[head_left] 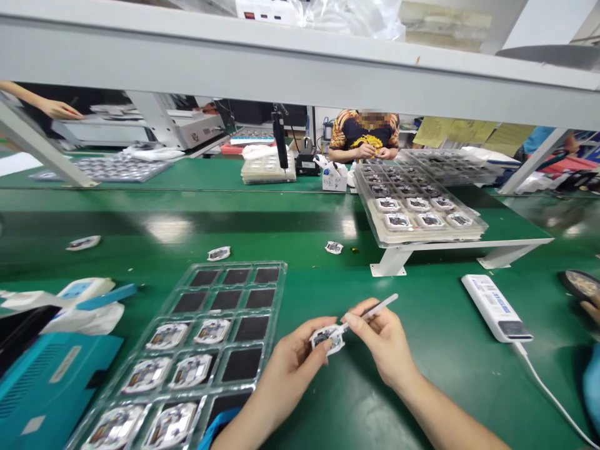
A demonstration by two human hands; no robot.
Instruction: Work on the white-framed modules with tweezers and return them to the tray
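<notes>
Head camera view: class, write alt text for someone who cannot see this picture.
Over a green workbench, the left hand holds a small circuit module while the right hand holds a white stick up to it. Beside them lies a clear plastic tray with more modules, and a co-worker sits across the bench.

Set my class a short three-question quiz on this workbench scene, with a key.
1. Which holds the white stick: the left hand or the right hand?
2. True or false: the module in the left hand has a match in every pocket of the clear tray.
3. Fill in the gap: the white box with a cable lies to the ____ of the hands.

Key: 1. Right hand. 2. False: some pockets show only black pads. 3. Right.
</notes>
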